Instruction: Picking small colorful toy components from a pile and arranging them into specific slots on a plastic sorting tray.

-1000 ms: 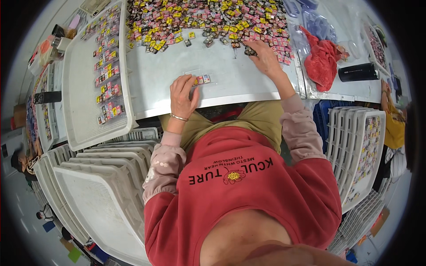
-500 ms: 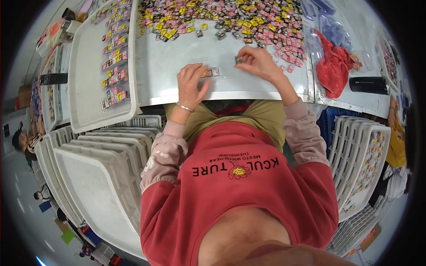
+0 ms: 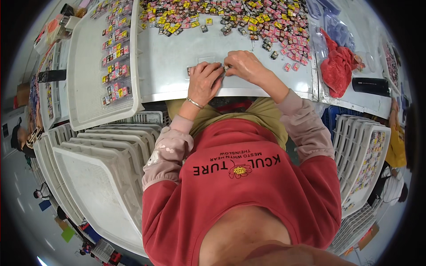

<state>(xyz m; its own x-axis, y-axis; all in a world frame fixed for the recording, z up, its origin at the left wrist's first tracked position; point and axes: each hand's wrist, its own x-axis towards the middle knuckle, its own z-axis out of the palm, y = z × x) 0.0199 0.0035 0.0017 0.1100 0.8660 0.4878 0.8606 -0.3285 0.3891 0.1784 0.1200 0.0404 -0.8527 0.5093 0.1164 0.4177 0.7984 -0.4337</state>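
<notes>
The right hand's point(image 3: 243, 66) grip is together, thumb and fingertips pinched on a small block point(image 3: 226, 68) that shows only in part. The left hand point(image 3: 206, 82) curls just beside it, fingers bent over a clear plastic pack point(image 3: 206, 59) lying flat on the tabletop point(image 3: 177, 48); whether that grip clamps anything is hidden. An end block point(image 3: 189, 71) shows past the left fingers, so the pack seems partly filled, though the hands cover how many blocks are in it.

Farther out, a few stray blocks point(image 3: 267, 44) lie beyond the right hand. Behind them spreads a large heap of loose blocks point(image 3: 230, 13) in pink, yellow and black, so judging by that, much is left. On the person's left, a white tray point(image 3: 82, 93) carries a column of filled packs point(image 3: 116, 73), which look done; the pack under the hands is not among them yet.
</notes>
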